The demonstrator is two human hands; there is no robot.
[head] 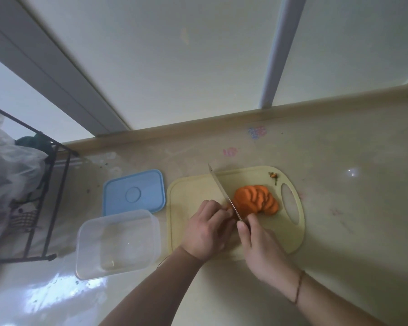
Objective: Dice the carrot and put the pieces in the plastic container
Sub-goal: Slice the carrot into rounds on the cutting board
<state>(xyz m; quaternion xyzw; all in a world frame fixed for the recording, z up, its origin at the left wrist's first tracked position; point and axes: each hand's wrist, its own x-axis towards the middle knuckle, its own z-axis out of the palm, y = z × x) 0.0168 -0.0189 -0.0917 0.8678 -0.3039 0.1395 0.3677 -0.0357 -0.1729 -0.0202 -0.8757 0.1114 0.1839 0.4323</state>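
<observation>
Clearly the left hand (206, 229), curled on the carrot (257, 200) stub on the cutting board (189, 196), risks a nick from the knife (223, 191) gripped by the right hand (259, 245), while the plastic container (118, 243) waits empty beside.

No text, label, brand or number can be read; the coloured marks on the counter (257, 132) are illegible.

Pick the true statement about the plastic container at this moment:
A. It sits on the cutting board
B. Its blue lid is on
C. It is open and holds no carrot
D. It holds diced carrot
C: the plastic container stands open and carrot-free, its blue lid lying beside it.
</observation>
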